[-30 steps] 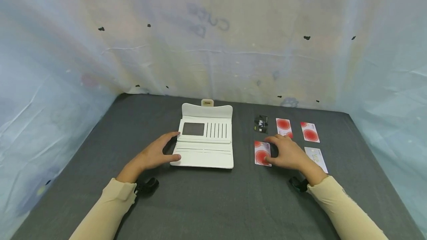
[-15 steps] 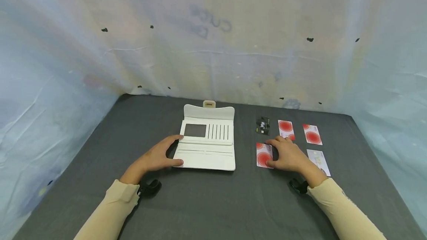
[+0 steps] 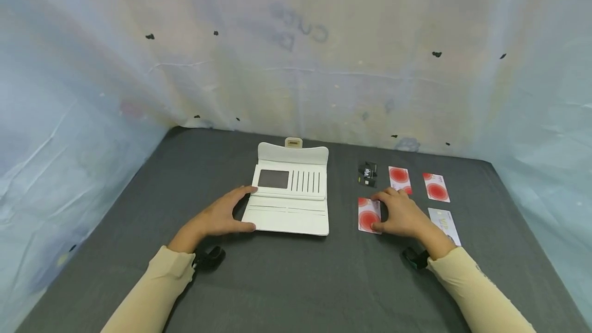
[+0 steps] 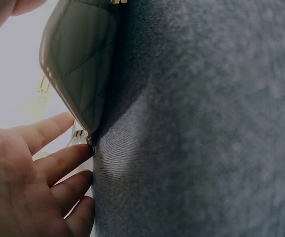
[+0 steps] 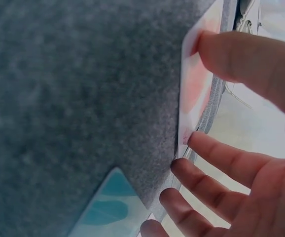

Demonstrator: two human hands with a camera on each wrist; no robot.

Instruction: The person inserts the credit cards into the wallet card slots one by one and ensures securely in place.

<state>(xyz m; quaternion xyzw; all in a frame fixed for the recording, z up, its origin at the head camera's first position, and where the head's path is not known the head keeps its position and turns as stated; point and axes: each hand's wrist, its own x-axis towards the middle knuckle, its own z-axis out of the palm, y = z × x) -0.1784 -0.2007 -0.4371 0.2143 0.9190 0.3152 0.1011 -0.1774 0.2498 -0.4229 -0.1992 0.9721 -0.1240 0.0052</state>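
Note:
A white wallet (image 3: pixel 287 218) lies unfolded on the dark cloth, its slots and a dark window facing up. My left hand (image 3: pixel 215 218) touches its left side, thumb at the near corner and fingers spread along the edge. The left wrist view shows the quilted outside of the wallet (image 4: pixel 78 64) beside the extended fingers. To the right, a red and white card (image 3: pixel 368 215) lies flat. On it rests the thumb of my right hand (image 3: pixel 402 215), with the index fingertip at its far right corner. The other fingers (image 5: pixel 196 177) are loosely spread in the right wrist view.
Beyond the right hand lie a black VIP card (image 3: pixel 367 174) and two red and white cards (image 3: pixel 399 176), one partly covered by the fingers. A white VIP card (image 3: pixel 443 221) lies beside the right wrist. Pale fabric (image 3: pixel 296 91) hangs behind the table.
The head view has shifted slightly, so everything sits a little further right in the picture. Both hands, the wallet and the cards otherwise keep their places.

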